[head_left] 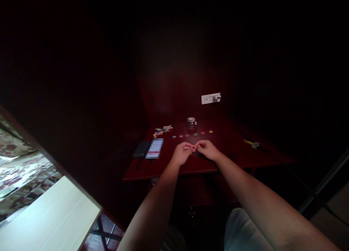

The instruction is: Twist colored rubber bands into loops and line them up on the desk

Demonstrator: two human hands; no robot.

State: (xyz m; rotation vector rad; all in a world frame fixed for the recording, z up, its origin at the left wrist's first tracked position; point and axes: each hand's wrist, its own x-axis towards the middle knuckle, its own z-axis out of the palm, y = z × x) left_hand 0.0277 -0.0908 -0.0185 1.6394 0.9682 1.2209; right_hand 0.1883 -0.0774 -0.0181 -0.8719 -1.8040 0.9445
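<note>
Grip: left hand (pixel 182 153) and right hand (pixel 207 150) both pinching one pink band (pixel 194 150), held over table (pixel 231 143) between its front edge and a row of six bands (pixel 187 135). Jar (pixel 192 124) toward back edge. Band pile (pixel 165 128) near back-left corner; phone (pixel 154 149) nearer left edge.

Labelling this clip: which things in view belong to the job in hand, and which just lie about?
Likely the job:
pink band, in the grip of left hand and right hand
row of six bands
heap of bands
jar, perhaps

Likely just lying about:
phone
black device
wall socket with plug
yellow connector
</note>
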